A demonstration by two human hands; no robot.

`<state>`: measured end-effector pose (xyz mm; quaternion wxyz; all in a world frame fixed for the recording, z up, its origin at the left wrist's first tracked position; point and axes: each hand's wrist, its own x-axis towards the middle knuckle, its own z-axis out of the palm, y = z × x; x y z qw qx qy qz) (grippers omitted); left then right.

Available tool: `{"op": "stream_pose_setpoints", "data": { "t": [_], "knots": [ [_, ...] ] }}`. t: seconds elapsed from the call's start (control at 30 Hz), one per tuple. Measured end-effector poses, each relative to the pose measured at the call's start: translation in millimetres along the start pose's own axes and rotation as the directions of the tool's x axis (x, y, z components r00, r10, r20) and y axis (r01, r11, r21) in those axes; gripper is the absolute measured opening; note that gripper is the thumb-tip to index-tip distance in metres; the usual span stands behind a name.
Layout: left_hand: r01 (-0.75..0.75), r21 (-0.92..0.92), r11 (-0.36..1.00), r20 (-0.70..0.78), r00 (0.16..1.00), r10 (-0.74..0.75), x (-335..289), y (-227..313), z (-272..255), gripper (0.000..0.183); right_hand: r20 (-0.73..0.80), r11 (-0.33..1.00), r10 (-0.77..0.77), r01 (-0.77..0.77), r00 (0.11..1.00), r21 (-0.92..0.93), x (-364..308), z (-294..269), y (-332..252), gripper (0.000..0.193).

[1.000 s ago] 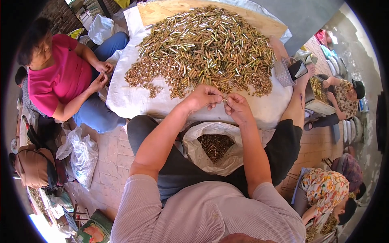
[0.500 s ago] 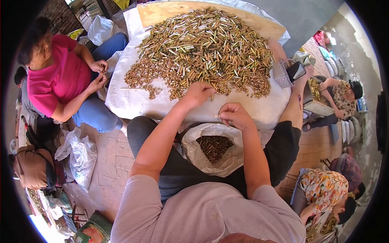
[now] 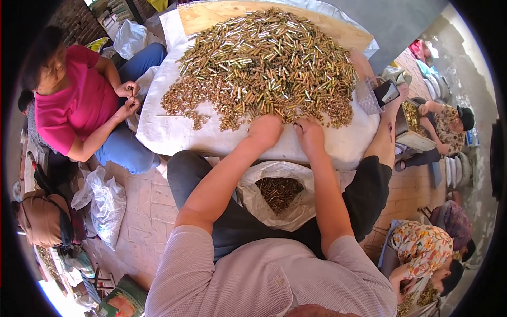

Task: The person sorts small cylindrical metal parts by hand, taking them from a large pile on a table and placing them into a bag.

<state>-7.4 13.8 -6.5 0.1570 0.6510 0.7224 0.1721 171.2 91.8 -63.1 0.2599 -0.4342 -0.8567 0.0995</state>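
A broad heap of small brass-coloured metal cylinders [image 3: 264, 68] covers the white cloth-topped table [image 3: 179, 134] in front of me, with smaller pieces [image 3: 195, 98] gathered along its left and near edges. My left hand [image 3: 265, 131] is at the near edge of the heap, back upward; its fingertips are hidden among the pieces. Close to its right, my right hand [image 3: 310, 132] touches the same edge with fingers curled together; what it pinches is too small to make out. Between my legs stands an open white sack [image 3: 253, 198] holding dark reddish metal pieces [image 3: 278, 194].
A wooden board [image 3: 327, 26] backs the heap. On the right hang a clear plastic basket [image 3: 368, 98] and a phone [image 3: 386, 93]. At the left, a person in a pink top [image 3: 79, 100] handles something small. Other people sit at the right; a filled plastic bag [image 3: 107, 206] stands on the brick floor.
Both hands have moved forward from above the sack and the table's near side to the heap's edge. The light-coloured small piece seen earlier in my right fingers no longer shows.
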Motion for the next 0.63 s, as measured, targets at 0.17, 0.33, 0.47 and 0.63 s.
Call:
{"op": "stream_pose_setpoints", "data": {
  "t": [0.17, 0.33, 0.47, 0.63],
  "knots": [
    [0.001, -0.034, 0.999, 0.021, 1.0, 0.0, -3, -8, 0, 0.023, -0.067, 0.994, -0.077, 0.081, 0.995, 0.072, 0, -6, -16, 0.011],
    [0.162, -0.712, 0.684, 0.206, 0.978, -0.018, 3, -12, -14, 0.027, 0.084, 0.783, 0.175, -0.19, 0.981, 0.592, -9, -7, -1, 0.007],
    [0.215, -0.925, 0.313, 0.215, 0.976, -0.036, -1, -20, -18, 0.029, 0.328, 0.245, 0.24, -0.384, 0.914, 0.89, -10, -27, -32, 0.009],
    [0.198, -0.975, 0.097, 0.199, 0.98, 0.001, -4, -15, -23, 0.043, 0.401, -0.038, 0.229, -0.403, 0.887, 0.914, -15, -32, -41, 0.013]
  ]
}}
